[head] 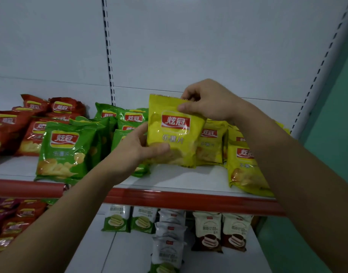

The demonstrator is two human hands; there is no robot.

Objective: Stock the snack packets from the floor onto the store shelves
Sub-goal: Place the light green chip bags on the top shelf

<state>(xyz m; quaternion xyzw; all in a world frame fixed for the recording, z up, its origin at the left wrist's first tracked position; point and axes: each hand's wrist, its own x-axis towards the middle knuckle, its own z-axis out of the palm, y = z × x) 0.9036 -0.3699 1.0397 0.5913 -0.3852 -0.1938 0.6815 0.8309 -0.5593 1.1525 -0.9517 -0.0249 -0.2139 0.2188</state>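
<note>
- You hold the yellow packet (173,133) upright, logo facing you, over the top shelf (189,198). That is probably so it will stand face-out like its neighbours.
- Your left hand (137,146) grips the packet's lower left corner, thumb across the front and fingers behind. This steadies the puffy bottom.
- Your right hand (206,101) pinches the top right edge, thumb on the front and fingers curled over the seal. That grip lets you steer the tilt.
- The packet sits in the gap between the green packets (65,152) on its left and the other yellow packets (246,168) on its right, so you're sorting by colour.
- Can't tell whether its bottom edge touches the shelf board or hangs just above it.
- The red packets (31,125) are at the far left of the same shelf, and the cake packs (206,231) are on the shelf below. Neither is touched.
- My read is that you're mid-placement. The next step is likely to set it down in front of the yellow row, and the bag may tip forward if released while leaning.
</note>
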